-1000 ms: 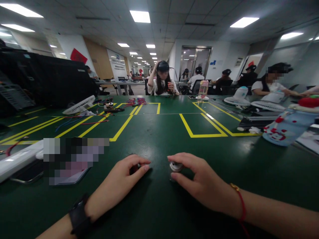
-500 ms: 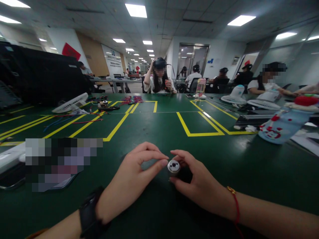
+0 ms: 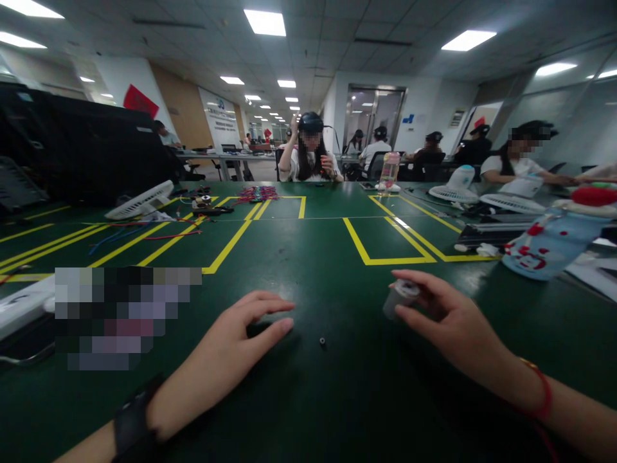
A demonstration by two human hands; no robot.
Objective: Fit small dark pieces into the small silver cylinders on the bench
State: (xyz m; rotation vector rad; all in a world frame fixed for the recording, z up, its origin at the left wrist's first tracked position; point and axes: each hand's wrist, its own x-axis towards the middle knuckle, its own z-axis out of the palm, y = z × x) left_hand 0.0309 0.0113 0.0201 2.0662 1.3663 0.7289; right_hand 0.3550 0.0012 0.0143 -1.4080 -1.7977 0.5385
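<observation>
Head view: right hand clamped on a grey metal cylinder, thumb against fingers across it. Left hand has thumb and fingers spread apart. Small dark piece sits on green table between hands, nearer the left fingertips, touching neither.

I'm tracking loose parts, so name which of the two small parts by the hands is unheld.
The tiny dark part on the green tabletop between the left hand and right hand, which holds the other, a larger grey cylinder.
</observation>
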